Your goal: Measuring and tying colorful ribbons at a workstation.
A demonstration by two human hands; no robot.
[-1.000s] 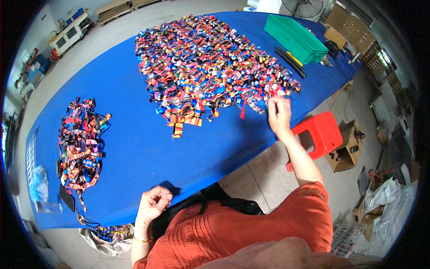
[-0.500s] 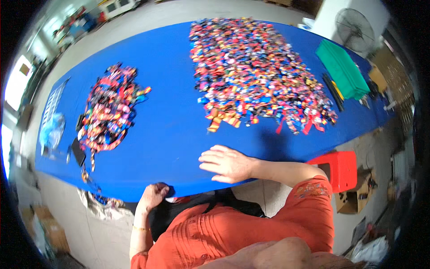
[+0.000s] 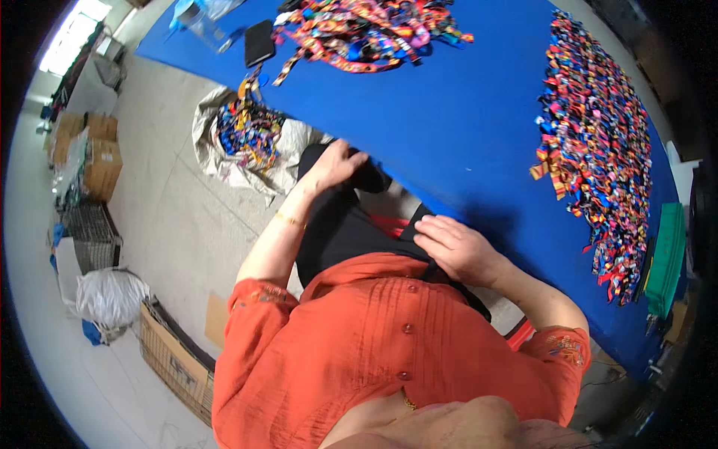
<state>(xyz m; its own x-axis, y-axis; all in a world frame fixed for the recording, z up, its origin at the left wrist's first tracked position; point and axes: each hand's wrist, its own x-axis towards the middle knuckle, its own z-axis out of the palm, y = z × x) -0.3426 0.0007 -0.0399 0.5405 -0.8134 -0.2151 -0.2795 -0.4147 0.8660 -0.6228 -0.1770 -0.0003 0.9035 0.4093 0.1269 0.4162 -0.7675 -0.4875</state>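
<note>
My left hand (image 3: 334, 165) is at the table's front edge, over my dark-trousered leg; its thumb stands apart from loosely bent fingers, and I see nothing in it. My right hand (image 3: 458, 251) lies open with fingers stretched out, over my lap beside the table edge, holding nothing. Beyond the left hand, a loose pile of colourful patterned straps (image 3: 366, 34) lies on the blue-covered table (image 3: 449, 112). A broad, dense spread of similar short pieces (image 3: 598, 142) covers the table's right side. A pale sack (image 3: 206, 150) on the floor holds more straps (image 3: 250, 133), close to my left forearm.
A black phone (image 3: 259, 43) lies by the strap pile, near a clear plastic bag (image 3: 198, 22). A green folded stack (image 3: 666, 258) sits at the far right. Cardboard boxes (image 3: 102, 168), a white bag (image 3: 112, 295) and a crate (image 3: 176, 359) stand on the left floor.
The view has swung down and to the left, so the sack shows more fully. My right hand has drawn back from over the tabletop to my lap. The left hand stays by the edge.
</note>
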